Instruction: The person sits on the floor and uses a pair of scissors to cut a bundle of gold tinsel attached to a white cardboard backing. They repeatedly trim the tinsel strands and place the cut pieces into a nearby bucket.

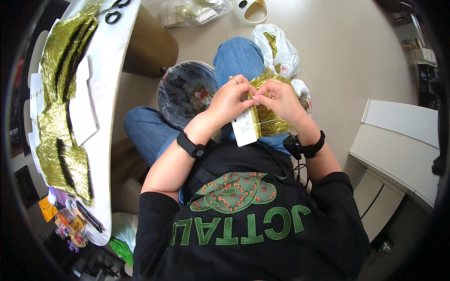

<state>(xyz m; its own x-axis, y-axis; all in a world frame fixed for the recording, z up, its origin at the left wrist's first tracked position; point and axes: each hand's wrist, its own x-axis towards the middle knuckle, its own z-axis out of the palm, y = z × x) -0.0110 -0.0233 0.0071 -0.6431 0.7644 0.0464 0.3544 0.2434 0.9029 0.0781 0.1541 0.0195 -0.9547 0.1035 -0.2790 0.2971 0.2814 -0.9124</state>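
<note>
A bundle of gold tinsel fringe [272,121] rests on my right thigh, with a white card [244,130] bearing print along its left edge. At the top of that card, my left hand [233,100] and my right hand [279,100] meet, thumbs and fingertips pinched together on a small pale strip or tie. The strip is mostly hidden by the fingers. A thin white strand crosses the tinsel below my right hand. More gold tinsel bundles [63,147] with white cards lie on the white table at the left.
A lined waste bin [168,95] stands between my knees. Black-handled scissors [113,17] and a blank white card [82,109] lie on the table. Plastic bags [288,52] with tinsel sit on the floor beyond my knee, near a white container [251,15]. A white cabinet [393,137] stands at right.
</note>
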